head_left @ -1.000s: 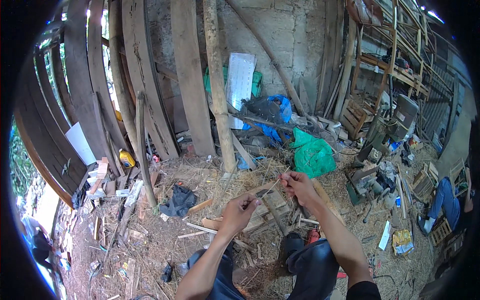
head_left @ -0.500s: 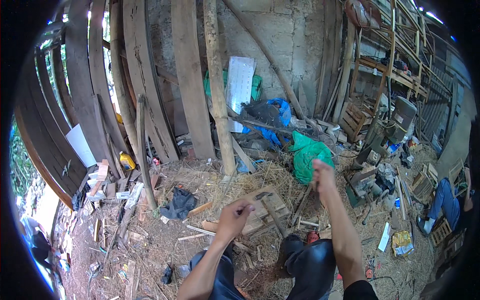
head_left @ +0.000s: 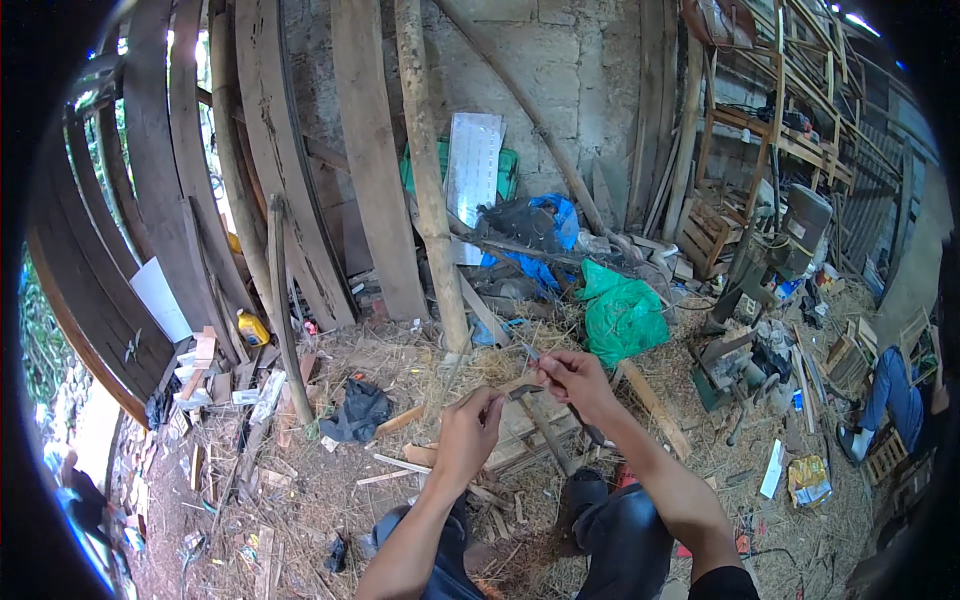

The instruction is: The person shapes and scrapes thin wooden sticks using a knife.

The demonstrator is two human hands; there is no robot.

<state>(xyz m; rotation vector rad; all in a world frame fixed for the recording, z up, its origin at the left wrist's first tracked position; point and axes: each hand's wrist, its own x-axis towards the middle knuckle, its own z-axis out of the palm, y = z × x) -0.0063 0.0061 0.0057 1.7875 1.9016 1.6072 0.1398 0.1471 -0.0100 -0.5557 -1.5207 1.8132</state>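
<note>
Fingers of the right hand (head_left: pixel 572 383) pinch a slim, pale-tipped object (head_left: pixel 531 351) above the hammer (head_left: pixel 548 432); left of it, across an open gap, the left hand (head_left: pixel 467 435) presses its fingers together near the wooden block's (head_left: pixel 514 426) edge.

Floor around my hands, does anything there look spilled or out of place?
Yes: the floor is littered with straw and wood scraps, so it looks unswept. A crumpled black plastic bag lies to the left of your left hand, seemingly dropped rather than stored.

Head-worn fisheye, facing downward
</note>
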